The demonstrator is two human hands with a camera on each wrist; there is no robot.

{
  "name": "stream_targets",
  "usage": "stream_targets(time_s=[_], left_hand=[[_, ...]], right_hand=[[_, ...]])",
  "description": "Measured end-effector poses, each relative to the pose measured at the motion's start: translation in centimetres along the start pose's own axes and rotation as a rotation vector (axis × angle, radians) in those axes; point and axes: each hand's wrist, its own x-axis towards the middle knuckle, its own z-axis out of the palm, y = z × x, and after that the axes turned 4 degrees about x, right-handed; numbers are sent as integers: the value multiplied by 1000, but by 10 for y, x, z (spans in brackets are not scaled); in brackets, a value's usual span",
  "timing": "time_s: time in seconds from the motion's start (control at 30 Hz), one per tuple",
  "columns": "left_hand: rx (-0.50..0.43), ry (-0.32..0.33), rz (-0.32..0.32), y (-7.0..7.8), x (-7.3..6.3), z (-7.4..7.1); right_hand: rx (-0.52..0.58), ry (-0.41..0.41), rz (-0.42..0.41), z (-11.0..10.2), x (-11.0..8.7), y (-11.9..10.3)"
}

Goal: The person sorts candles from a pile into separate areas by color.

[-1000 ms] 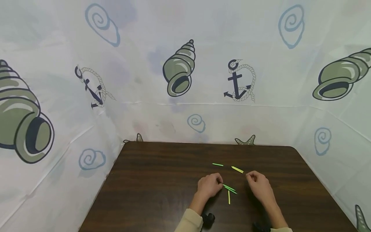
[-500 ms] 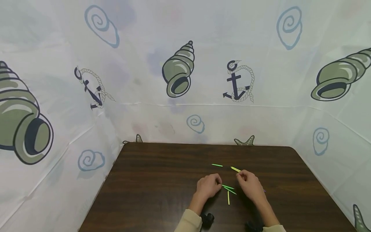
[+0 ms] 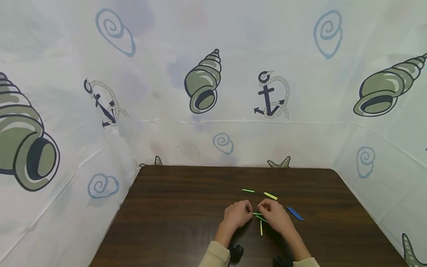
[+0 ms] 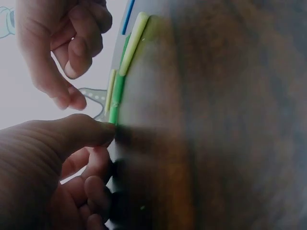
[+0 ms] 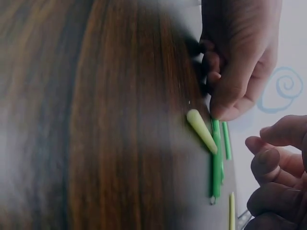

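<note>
- Green sticks (image 3: 261, 219) lie below and right of centre on the counter (image 3: 173, 218); the left hand's (image 3: 238, 214) grip pinches one end.
- Right hand (image 3: 273, 215), loosely curled, holding nothing I can see, hangs near them.
- Arranging them looks like the step; next calls for light, steady fingertips.
- Half a second ago, it was farther right, nearly hiding the blue sticks (image 3: 295, 213).

We lose part of the green sticks (image 3: 261, 219) behind the right hand (image 3: 273, 214); the counter (image 3: 160, 222) runs off below.
</note>
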Motion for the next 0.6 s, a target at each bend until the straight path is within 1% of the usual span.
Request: stream_targets(time_s=[0.1, 0.23, 0.33, 0.47, 0.6], left_hand=[[29, -14, -18, -1, -1, -2], [69, -43, -38, -7, -4, -8], [73, -53, -45, -9, -6, -13], [73, -52, -49, -9, -8, -18], [70, -81, -51, -12, -8, -21]], right_hand=[[-4, -11, -11, 3, -1, -3], [-25, -25, -42, 8, -2, -6], [-39, -51, -71, 12, -1, -9], [-51, -91, -93, 15, 0, -14], [-68, -120, -95, 18, 1, -18]])
